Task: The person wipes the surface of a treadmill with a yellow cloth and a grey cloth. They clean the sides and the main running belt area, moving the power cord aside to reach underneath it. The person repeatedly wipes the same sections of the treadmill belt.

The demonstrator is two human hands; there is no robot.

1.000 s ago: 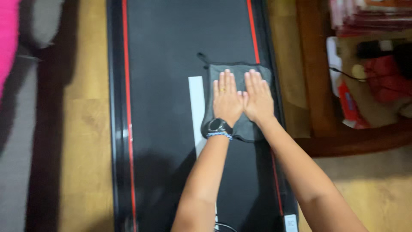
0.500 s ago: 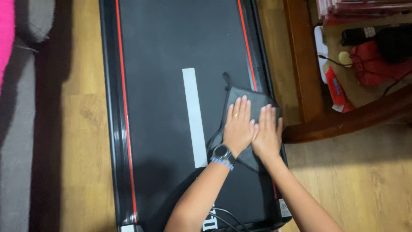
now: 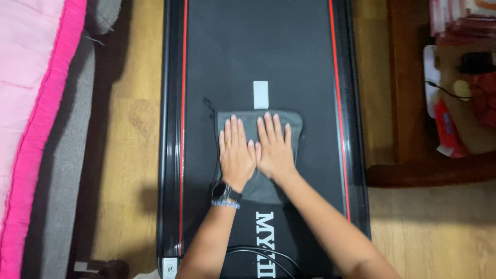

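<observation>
We've got a soft grey cloth (image 3: pixel 258 155) — matt, finely woven, a little rumpled — lying on the treadmill belt (image 3: pixel 258 46), which looks like matt black rubber. The side rails (image 3: pixel 170 129) shine like glossy black plastic. Either side, we see a smooth wooden floor (image 3: pixel 129 129) — and a quilted pink blanket (image 3: pixel 31 77) at left.

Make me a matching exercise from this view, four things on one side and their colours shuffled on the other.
Things:
1. cloth under the left hand and right hand
2. blanket
3. floor
4. side stripes of the treadmill belt

Colours:
A. pink
B. red
C. grey
D. light wood brown

Pairs: 1-C, 2-A, 3-D, 4-B
</observation>
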